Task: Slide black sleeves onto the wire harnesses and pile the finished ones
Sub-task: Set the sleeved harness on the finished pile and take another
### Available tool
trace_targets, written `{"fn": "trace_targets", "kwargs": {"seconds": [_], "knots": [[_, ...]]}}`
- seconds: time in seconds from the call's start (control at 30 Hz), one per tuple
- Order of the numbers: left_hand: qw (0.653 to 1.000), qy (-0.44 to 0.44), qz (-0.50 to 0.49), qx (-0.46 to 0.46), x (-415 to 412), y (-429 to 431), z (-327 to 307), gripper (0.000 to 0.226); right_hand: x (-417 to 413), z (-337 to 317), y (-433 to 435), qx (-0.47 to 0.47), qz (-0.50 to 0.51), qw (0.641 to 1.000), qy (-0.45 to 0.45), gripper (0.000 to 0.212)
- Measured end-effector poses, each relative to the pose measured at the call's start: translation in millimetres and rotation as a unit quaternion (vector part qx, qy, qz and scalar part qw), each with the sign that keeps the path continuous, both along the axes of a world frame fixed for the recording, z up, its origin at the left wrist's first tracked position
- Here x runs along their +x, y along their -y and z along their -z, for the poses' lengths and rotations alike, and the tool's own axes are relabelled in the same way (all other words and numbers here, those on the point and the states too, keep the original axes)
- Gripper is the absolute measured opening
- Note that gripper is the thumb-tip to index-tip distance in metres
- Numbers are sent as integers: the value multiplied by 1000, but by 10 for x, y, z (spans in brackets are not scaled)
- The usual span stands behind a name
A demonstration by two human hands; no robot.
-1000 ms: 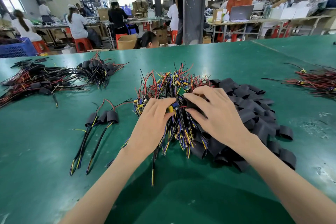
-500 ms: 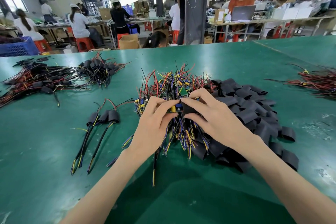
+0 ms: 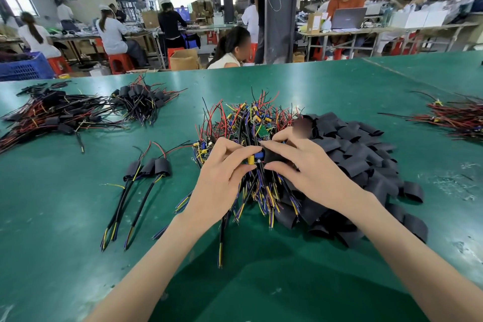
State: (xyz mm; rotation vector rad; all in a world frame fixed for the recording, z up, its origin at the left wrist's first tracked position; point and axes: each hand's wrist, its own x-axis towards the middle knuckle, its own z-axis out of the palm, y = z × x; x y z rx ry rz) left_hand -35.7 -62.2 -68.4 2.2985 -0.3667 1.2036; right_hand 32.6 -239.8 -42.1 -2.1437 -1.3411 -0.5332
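Note:
My left hand [image 3: 222, 178] pinches a wire harness [image 3: 253, 158] by its small board with yellow and blue parts; its black cable hangs down toward the table. My right hand [image 3: 308, 172] pinches a black sleeve [image 3: 273, 155] at the end of that board. Both hands hover over the heap of bare harnesses [image 3: 248, 125] in the middle of the green table [image 3: 78, 217]. A pile of loose black sleeves [image 3: 366, 159] lies to the right of it. Three sleeved harnesses [image 3: 146, 172] lie side by side to the left.
Larger piles of sleeved harnesses [image 3: 65, 115] lie at the far left, and a bundle of red and black wires [image 3: 454, 120] at the far right. Beyond the table's far edge people sit and work at other benches. A blue crate [image 3: 23, 66] stands at the back left.
Both hands have lifted a little off the heap, and the harness board with the sleeve at its end now shows between the fingertips.

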Motion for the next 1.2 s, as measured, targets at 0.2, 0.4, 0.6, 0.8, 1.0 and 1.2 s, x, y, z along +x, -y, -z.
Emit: {"fn": "trace_targets", "kwargs": {"seconds": [0.2, 0.4, 0.6, 0.8, 1.0, 1.2], "knots": [[1000, -2, 15, 7, -9, -3, -17, 37, 2, -50, 11, 10, -26, 998, -49, 44], [998, -48, 22, -26, -20, -21, -9, 40, -29, -11, -12, 42, -21, 998, -43, 41], [992, -79, 25, -90, -29, -30, -1, 42, -35, 46, -28, 35, -10, 999, 7, 35], [990, -92, 48, -99, -40, 22, -6, 44, -23, 57, -40, 34, -16, 999, 10, 34], [976, -113, 105, -157, -91, 41, -100, 53, -33, 35, -47, 44, -17, 999, 0, 37], [963, -154, 84, -204, -83, 2, -99, 24, -40, 40, -39, 56, -7, 998, -4, 36]]}}
